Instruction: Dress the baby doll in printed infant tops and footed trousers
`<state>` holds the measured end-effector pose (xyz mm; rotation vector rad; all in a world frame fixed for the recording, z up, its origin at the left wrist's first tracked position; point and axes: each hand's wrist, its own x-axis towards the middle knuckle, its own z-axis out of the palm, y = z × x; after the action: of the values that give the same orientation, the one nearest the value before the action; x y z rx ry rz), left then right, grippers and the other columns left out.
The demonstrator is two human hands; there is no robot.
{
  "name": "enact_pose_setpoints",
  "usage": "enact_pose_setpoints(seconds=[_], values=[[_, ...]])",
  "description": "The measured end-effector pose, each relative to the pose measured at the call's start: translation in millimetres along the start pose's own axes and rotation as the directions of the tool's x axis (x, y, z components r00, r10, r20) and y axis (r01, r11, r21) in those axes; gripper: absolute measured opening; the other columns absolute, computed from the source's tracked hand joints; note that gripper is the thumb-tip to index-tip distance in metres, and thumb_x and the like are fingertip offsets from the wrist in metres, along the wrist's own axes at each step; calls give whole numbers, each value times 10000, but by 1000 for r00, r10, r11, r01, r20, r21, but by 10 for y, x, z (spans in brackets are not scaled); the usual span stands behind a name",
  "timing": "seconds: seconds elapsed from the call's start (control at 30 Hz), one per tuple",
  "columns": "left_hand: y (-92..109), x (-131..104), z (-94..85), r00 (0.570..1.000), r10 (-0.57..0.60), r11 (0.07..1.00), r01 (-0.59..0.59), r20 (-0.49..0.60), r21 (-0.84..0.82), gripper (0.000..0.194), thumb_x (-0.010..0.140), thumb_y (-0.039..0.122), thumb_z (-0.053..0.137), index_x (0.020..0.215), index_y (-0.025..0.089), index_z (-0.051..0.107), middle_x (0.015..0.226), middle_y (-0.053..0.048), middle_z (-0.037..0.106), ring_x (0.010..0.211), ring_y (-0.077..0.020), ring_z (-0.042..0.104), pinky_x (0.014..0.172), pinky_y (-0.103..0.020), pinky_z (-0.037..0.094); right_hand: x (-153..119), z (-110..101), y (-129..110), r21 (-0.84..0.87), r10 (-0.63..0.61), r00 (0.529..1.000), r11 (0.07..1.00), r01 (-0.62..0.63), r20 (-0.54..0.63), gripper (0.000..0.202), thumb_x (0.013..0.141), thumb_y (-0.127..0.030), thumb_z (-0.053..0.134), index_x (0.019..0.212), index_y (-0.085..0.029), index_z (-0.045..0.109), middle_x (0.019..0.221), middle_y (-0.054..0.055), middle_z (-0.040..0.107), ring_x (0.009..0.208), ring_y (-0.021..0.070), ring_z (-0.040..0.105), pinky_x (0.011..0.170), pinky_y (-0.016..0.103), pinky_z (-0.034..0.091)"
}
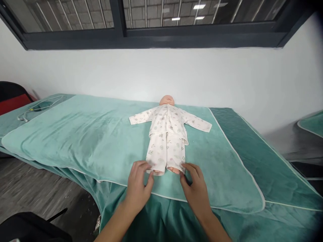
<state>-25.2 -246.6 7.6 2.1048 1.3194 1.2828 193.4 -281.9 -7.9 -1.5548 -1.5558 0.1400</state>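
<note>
From where I stand, the baby doll with a smooth, pinkish head and a white, printed fabric outfit [168,124] lies straight ahead of the two hands, its legs reaching down between them and its sleeves spread out to either side. The bare left hand [137,185] curves in at the outer edge of one cuff of the white printed trousers [158,151], and the bare right hand [196,186] does the same at the outer edge of the other. On both, the thumb stands apart from the bent fingers, with the tips close about the cloth; whether they pinch it, I cannot tell. Pinkish toes [174,170] peep from the cuff nearer the right hand. Beneath the doll and the hands spreads a pale green plush blanket with white edging [88,134], laid over a darker green velvety cover [252,154] that shows well to the right of the right hand. Far to the left of the left hand lies a thin white cord [23,118]. Beyond both hands rises a plain white wall [113,74] under a dark-framed window [161,38].
</note>
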Motion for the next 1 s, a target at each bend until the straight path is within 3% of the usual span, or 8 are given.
enact_pose_setpoints(seconds=[0.1,0.2,0.4,0.53,0.7,0.8,1.0], values=[[167,164,110,989,101,991,-110,103,80,236,912,153,500,1131,230,543,1127,-87,629,1106,-255,564,972,-449,458,99,-4,-60,70,70,996,995,-73,47,112,916,-270,582,990,-222,650,991,69,660,934,245,637,820,402,521],[294,320,213,969,103,980,-138,227,145,269,904,128,492,1153,212,547,1174,-88,628,1183,-274,519,996,-466,435,184,-89,-207,199,138,984,967,-158,111,118,929,-308,582,879,-223,646,832,21,655,791,194,630,728,326,494],[432,347,304,931,129,972,-186,341,140,195,901,150,524,1070,244,553,1121,-22,646,1122,-232,538,1073,-495,352,181,-240,-359,252,130,988,956,-148,88,134,936,-313,580,848,-216,607,798,-3,600,770,154,582,721,278,450],[425,296,350,930,108,970,-176,350,168,205,881,123,520,1048,241,533,1086,-11,645,1090,-222,550,1148,-533,249,129,-207,-297,300,190,970,926,-228,150,160,952,-335,558,848,-215,577,795,-1,587,768,158,572,730,284,452],[383,345,348,947,100,980,-146,306,132,142,854,84,514,896,218,493,874,9,616,929,-196,547,1049,-491,343,120,-178,-208,284,148,964,936,-208,221,121,977,-290,514,892,-220,564,849,4,588,815,159,573,766,292,444],[378,341,316,962,126,986,-149,243,78,141,850,84,524,900,210,483,865,1,604,889,-193,529,929,-438,399,123,-218,-138,209,94,958,966,-154,271,103,985,-252,483,905,-220,540,876,8,576,826,160,562,756,295,438],[277,126,201,955,215,976,-218,203,-7,161,895,50,468,940,202,500,926,-31,601,917,-194,529,821,-374,415,234,-429,22,135,3,839,987,-91,544,184,1004,-324,476,877,-218,557,879,17,586,830,171,570,751,312,441]])
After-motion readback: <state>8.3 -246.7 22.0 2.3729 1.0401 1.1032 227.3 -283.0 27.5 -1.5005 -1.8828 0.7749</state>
